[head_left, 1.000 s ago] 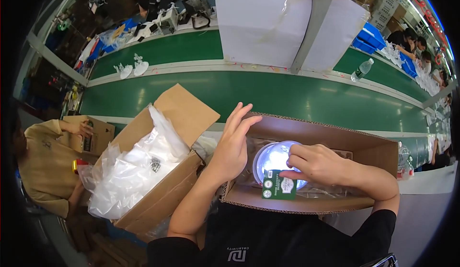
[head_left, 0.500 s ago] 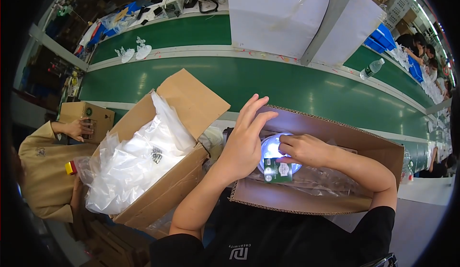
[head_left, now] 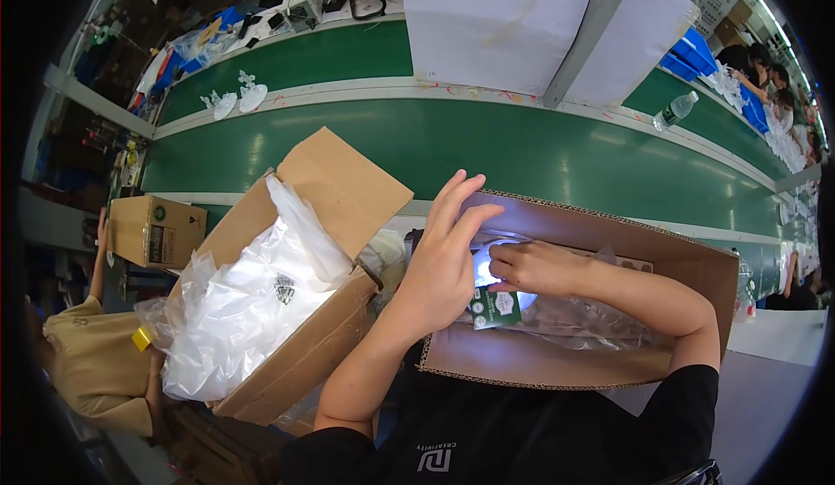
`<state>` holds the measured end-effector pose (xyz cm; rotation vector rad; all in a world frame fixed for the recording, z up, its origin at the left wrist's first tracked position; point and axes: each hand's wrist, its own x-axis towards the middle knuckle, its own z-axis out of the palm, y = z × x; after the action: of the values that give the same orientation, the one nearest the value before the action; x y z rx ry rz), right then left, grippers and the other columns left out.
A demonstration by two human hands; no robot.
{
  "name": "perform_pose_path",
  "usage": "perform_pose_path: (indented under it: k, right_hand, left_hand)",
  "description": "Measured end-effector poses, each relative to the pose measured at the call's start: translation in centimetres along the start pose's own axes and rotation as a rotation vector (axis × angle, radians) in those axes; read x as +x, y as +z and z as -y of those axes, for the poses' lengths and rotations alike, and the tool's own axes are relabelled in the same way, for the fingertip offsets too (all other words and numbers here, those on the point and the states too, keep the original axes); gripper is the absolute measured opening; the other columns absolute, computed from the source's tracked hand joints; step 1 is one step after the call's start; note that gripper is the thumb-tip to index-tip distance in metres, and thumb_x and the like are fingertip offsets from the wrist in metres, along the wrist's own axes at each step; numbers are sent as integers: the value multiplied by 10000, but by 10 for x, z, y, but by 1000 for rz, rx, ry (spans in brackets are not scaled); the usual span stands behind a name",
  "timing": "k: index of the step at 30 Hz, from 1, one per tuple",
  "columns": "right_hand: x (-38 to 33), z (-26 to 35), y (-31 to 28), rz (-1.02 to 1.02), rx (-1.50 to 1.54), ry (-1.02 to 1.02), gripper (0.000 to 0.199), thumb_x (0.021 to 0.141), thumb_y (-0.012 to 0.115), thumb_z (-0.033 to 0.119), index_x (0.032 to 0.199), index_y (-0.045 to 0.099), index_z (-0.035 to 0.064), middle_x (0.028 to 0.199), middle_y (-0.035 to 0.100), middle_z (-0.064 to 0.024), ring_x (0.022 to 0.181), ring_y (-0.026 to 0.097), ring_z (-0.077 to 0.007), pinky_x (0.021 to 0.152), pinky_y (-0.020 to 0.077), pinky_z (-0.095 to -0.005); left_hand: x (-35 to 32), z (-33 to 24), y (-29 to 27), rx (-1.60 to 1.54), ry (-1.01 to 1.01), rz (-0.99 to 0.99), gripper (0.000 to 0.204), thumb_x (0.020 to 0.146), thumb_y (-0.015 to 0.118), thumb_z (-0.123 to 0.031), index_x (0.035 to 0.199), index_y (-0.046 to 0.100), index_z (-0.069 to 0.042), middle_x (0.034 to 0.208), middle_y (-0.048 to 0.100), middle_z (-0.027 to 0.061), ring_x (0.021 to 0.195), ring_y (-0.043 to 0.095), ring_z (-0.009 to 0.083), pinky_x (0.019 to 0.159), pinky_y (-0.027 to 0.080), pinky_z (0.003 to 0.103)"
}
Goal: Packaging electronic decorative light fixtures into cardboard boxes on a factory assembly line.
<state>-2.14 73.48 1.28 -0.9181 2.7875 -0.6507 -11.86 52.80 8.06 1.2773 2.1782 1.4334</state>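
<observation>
My left hand (head_left: 442,263) is upright at the left end of an open cardboard box (head_left: 557,367), its fingers stretched and apart. Its palm side is next to a round, brightly lit white lamp (head_left: 528,301) inside this box. Over the lamp is my right hand (head_left: 541,267), fingers bent and closed, with its thumb at the top edge of a green printed card (head_left: 496,309). What sits between those fingertips is hidden by the hand. Clear plastic wrapping (head_left: 578,321) lies in the box under my right forearm.
To the left, a second open carton (head_left: 300,359) holds a white plastic bag (head_left: 261,311). Beyond it a co-worker in a tan shirt (head_left: 100,354) reaches to a closed carton (head_left: 161,231). A green conveyor belt (head_left: 487,150) runs behind; a plastic bottle (head_left: 677,111) lies at far right.
My right hand has shifted slightly left over the lamp, and the green card has tilted. My left hand keeps its pose. The co-worker's hand has moved from the closed carton's front to its left side.
</observation>
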Motion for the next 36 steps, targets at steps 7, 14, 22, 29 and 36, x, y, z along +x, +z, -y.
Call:
perform_pose_path:
  k: [7,14,22,29,36]
  right_hand:
    - [3,-3,9,-1,-10,22,378,970,700,347,927,605,-15,1000,594,-149,835,690,-326,692,604,-452]
    - [-6,-4,43,47,15,-3,365,902,746,323,1079,661,15,1121,594,-124,923,692,-306,733,615,-444]
    - [-1,13,16,94,69,99,494,911,728,458,1104,621,16,1107,619,-136,977,691,-328,737,606,-451]
    - [-46,22,-60,103,18,264,376,985,698,362,1164,620,40,1073,665,-137,960,711,-349,770,588,-487]
    - [-121,88,-136,-11,82,772,362,964,747,347,1130,682,32,1068,721,-133,930,730,-337,806,592,-418]
  left_hand:
    - [-3,3,-1,6,1,-3,563,835,378,186,1270,659,-34,1597,435,166,1573,308,401,1177,380,441]
    - [0,-3,-2,6,5,8,547,821,387,174,1242,671,-30,1598,430,178,1574,303,409,1191,365,450]
    - [-2,-3,-3,23,9,24,551,815,377,158,1230,684,-32,1608,415,187,1575,292,418,1230,326,484]
    - [-5,-2,-2,11,38,24,528,813,388,152,1205,687,-35,1600,418,189,1570,293,421,1236,317,495]
    - [-7,4,-2,-68,44,-23,558,768,397,198,1189,682,-32,1580,421,212,1558,301,434,1236,312,499]
